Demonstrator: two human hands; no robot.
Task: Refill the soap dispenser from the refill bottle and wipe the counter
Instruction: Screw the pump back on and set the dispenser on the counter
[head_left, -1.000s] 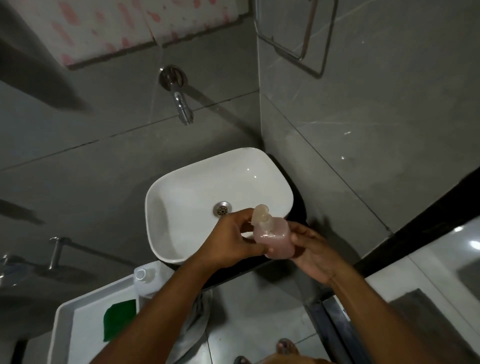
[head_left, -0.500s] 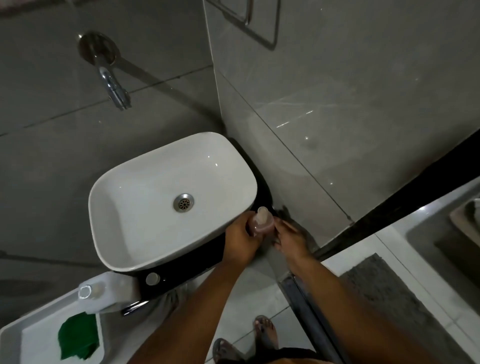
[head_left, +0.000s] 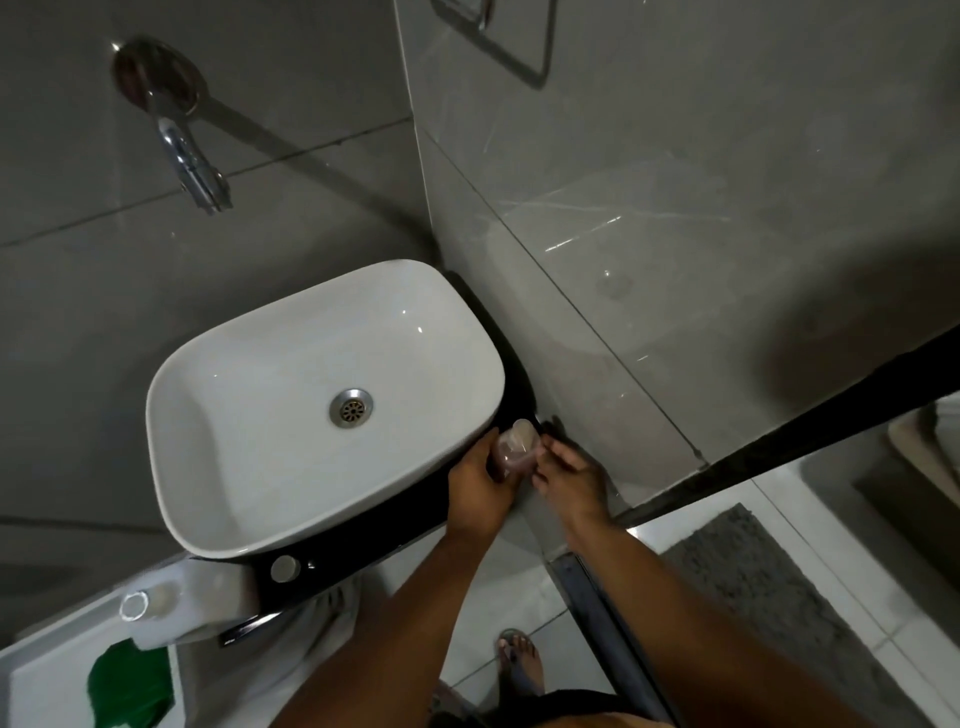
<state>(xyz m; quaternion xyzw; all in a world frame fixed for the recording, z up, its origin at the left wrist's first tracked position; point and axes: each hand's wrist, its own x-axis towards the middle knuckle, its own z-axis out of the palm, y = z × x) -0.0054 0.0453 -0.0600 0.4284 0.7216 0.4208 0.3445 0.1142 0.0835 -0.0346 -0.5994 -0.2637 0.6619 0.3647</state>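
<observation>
- As seen from the head camera, looking steeply down: soap dispenser (head_left: 515, 447), pinkish and translucent, upright at the right end of the black counter (head_left: 415, 525), just beside the rim of the white sink basin (head_left: 270, 467) and near the grey tiled wall (head_left: 649, 260).
- Left hand (head_left: 480, 486): fingers curled around the left side of the soap dispenser, grasping it.
- Right hand (head_left: 569, 475): fingertips (head_left: 545, 446) against the right side of the soap dispenser, remaining fingers loosely bent; not possible to tell whether gripping or merely touching.
- Pump head of the soap dispenser seated on top, pale and rounded; liquid level too blurred to judge.
- Drain (head_left: 351, 408) at the centre of the sink basin; chrome faucet (head_left: 189, 161) projecting from the rear wall above it.
- White refill bottle (head_left: 171, 603), blurred, at lower left, well apart from both hands, at the left end of the black counter.
- Green cloth (head_left: 130, 686) lying on a white tray (head_left: 47, 675), just beside the refill bottle.
- Sandalled foot (head_left: 519, 660) on the tiled floor between the forearms; grey mat (head_left: 769, 582) to the right.
</observation>
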